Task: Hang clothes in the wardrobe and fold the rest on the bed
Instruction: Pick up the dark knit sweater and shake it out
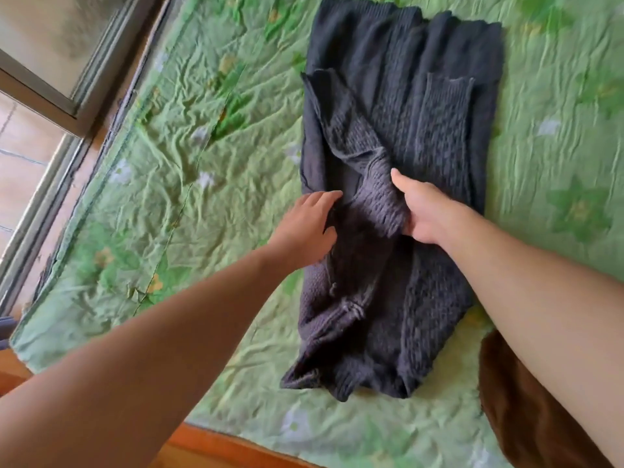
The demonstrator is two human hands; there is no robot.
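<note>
Sweater [398, 136], a dark cable knit, lies lengthwise on the bed, spread over a creased green sheet [202, 136] printed with flowers, and it sits right of the middle as I look across. One sleeve [442, 130] is laid straight along the right side of the body, its ribbed cuff pointing to the far end. The other sleeve [341, 130] is rumpled and runs slantwise from the far left edge down toward the middle. The near end is bunched into loose folds close to the bed frame [216, 447], a strip of orange wood along the near side. Both bare arms reach out over the sheet and meet at the middle of the knit. The left hand [309, 224] rests at the left edge, palm down, its fingers fairly straight and held close together, the tips touching the dark cloth beside the rumpled fold. The right hand [427, 211] grips that raised fold: the thumb lies up along the top of it, and the fingers are curled under the cloth and mostly hidden. The two hands are near one another with the ridge of knit between them. A brown cloth [526, 417], perhaps a blanket, lies under the right forearm at the near right corner. A window [50, 62] with a grey metal frame stands beyond the left side of the bed
</note>
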